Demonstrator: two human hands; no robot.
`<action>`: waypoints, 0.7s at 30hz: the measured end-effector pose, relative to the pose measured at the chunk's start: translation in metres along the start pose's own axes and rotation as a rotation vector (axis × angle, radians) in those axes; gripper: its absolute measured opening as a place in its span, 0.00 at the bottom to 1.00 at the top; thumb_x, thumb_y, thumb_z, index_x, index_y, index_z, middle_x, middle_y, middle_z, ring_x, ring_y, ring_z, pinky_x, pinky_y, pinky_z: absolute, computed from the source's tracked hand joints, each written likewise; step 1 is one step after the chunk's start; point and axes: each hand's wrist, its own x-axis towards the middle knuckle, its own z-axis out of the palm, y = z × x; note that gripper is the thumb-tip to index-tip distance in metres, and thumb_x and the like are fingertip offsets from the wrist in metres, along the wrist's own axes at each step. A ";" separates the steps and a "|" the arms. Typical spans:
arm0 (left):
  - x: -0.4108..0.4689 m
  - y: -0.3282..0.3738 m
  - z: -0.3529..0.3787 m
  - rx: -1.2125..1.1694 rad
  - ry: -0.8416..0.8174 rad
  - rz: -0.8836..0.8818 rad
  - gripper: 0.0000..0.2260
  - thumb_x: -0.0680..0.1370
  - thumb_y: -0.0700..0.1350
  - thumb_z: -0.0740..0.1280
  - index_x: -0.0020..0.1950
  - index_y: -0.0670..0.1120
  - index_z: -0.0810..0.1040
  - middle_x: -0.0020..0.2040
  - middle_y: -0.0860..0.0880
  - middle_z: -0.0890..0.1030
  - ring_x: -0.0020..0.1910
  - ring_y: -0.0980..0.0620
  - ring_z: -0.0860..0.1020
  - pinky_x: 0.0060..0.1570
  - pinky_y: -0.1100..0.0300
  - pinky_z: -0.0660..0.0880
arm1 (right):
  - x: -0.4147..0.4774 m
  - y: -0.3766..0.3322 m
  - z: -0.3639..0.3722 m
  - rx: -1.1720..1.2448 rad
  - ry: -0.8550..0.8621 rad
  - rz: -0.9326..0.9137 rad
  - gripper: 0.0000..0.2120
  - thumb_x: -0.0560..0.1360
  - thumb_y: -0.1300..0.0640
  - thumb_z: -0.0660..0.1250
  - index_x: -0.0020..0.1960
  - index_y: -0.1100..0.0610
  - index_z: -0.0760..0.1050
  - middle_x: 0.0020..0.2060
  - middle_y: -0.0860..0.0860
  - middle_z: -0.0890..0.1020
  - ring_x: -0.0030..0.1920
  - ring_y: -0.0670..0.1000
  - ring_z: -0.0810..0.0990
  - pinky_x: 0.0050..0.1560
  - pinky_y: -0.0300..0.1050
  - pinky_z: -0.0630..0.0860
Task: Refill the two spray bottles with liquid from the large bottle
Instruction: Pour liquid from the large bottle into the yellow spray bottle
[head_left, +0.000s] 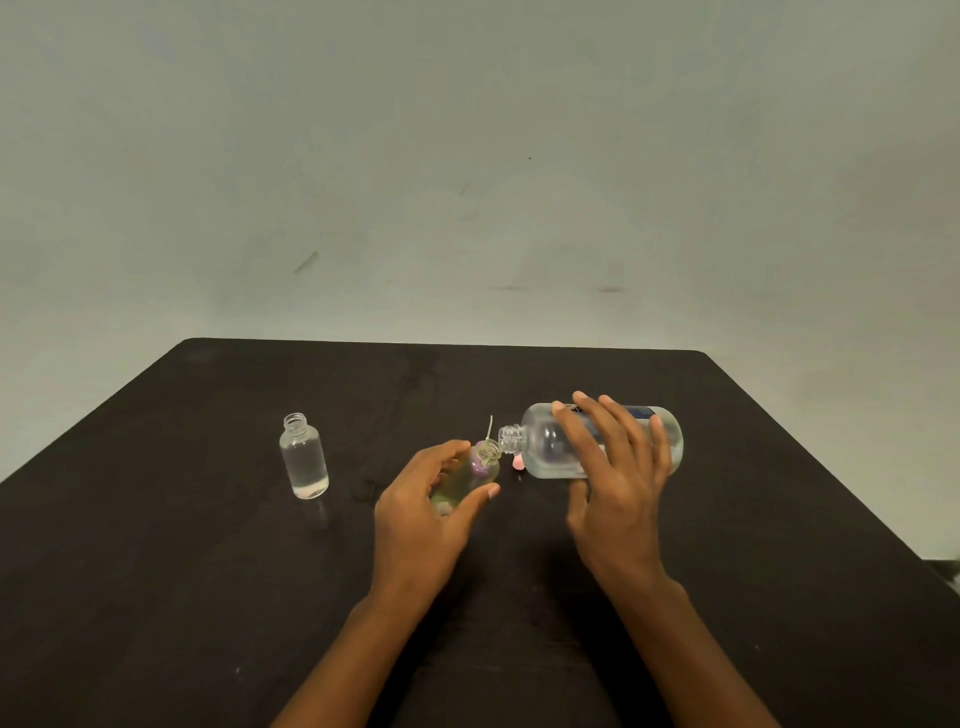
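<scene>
My right hand (613, 467) grips the large clear bottle (556, 441), which is tipped on its side with its open neck pointing left. That neck sits just above the open mouth of a small yellowish spray bottle (480, 465), tilted toward it and held by my left hand (431, 499). A thin tube sticks up beside the small bottle's mouth. A second small clear bottle (304, 457) stands upright and uncapped to the left, partly filled with clear liquid, apart from both hands.
Everything sits on a dark table (208, 571) with a pale wall behind it. A small pink object (518, 462) lies on the table under the large bottle's neck.
</scene>
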 end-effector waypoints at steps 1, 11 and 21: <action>0.000 0.000 0.000 0.003 0.000 0.007 0.20 0.65 0.41 0.79 0.54 0.54 0.79 0.49 0.57 0.82 0.50 0.62 0.79 0.51 0.69 0.74 | 0.000 0.000 0.000 -0.001 0.003 -0.001 0.37 0.62 0.73 0.62 0.68 0.51 0.67 0.65 0.54 0.75 0.69 0.53 0.68 0.75 0.54 0.47; -0.001 -0.003 -0.001 0.018 -0.001 0.027 0.20 0.65 0.43 0.79 0.54 0.53 0.79 0.49 0.57 0.82 0.50 0.61 0.79 0.52 0.62 0.76 | -0.001 0.001 0.001 -0.017 0.029 -0.014 0.30 0.68 0.67 0.55 0.67 0.51 0.68 0.64 0.54 0.76 0.69 0.53 0.68 0.74 0.55 0.50; 0.000 -0.005 0.000 0.032 0.003 0.038 0.20 0.66 0.43 0.79 0.54 0.53 0.79 0.50 0.57 0.82 0.51 0.60 0.79 0.53 0.58 0.77 | -0.001 0.001 0.002 -0.022 0.029 -0.018 0.29 0.68 0.67 0.55 0.67 0.51 0.68 0.64 0.54 0.76 0.69 0.54 0.68 0.75 0.54 0.48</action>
